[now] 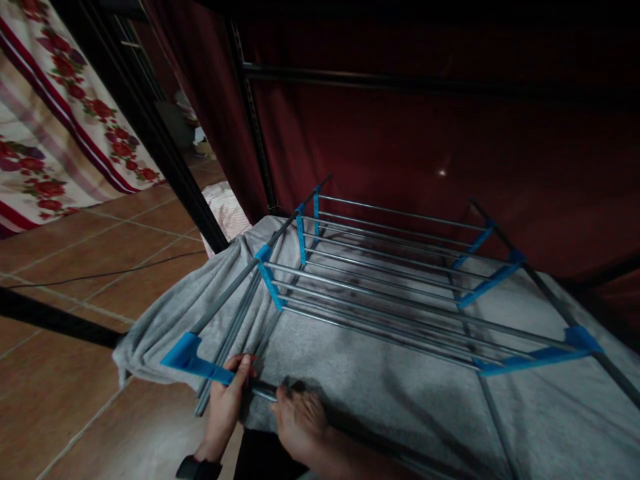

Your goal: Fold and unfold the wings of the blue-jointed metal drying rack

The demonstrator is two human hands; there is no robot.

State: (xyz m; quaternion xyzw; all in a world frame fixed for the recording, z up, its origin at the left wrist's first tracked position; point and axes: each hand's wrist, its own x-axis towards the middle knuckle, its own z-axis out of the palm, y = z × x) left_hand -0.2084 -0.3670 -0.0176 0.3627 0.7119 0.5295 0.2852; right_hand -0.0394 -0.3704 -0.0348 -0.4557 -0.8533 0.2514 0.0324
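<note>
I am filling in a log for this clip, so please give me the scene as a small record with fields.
Place: brown tiled floor, dark red curtain behind.
Main thing: grey metal drying rack with blue plastic joints, on a soft grey cloth.
Left grip: bare hand closed on the thin grey metal rod at the rack's near end, beside a blue plastic bracket.
Right grip: bare hand closed on the same rod, close to the left one.
Around: white cloth with red flowers; thin black cable on the floor.
</note>
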